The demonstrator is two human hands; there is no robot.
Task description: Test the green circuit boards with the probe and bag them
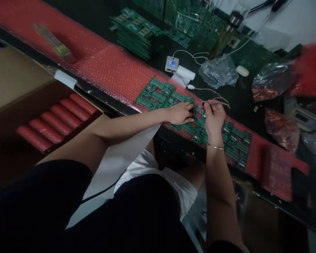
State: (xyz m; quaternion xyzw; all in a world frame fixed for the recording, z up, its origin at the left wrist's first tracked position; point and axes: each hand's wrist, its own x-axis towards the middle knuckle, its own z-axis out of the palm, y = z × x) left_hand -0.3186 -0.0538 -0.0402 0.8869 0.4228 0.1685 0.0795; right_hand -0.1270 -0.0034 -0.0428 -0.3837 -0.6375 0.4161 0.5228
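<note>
Green circuit boards (pixel 155 94) lie in a row on a strip of red bubble wrap (pixel 113 72) along the table's front edge. My left hand (pixel 180 113) rests on the boards with its fingers curled and pinched on a small dark part I cannot make out. My right hand (pixel 214 117) is just to its right, above the boards, closed on a thin pen-like tool (pixel 216 103) whose tip points left. A bangle sits on my right wrist.
An open cardboard box (pixel 21 95) with red bubble-wrapped rolls (pixel 56 121) stands at the left. Stacked green boards (pixel 134 31), a small white device (pixel 171 64), a paper roll (pixel 185 73), clear plastic bags (pixel 218 72) and bags of red parts (pixel 271 82) sit behind.
</note>
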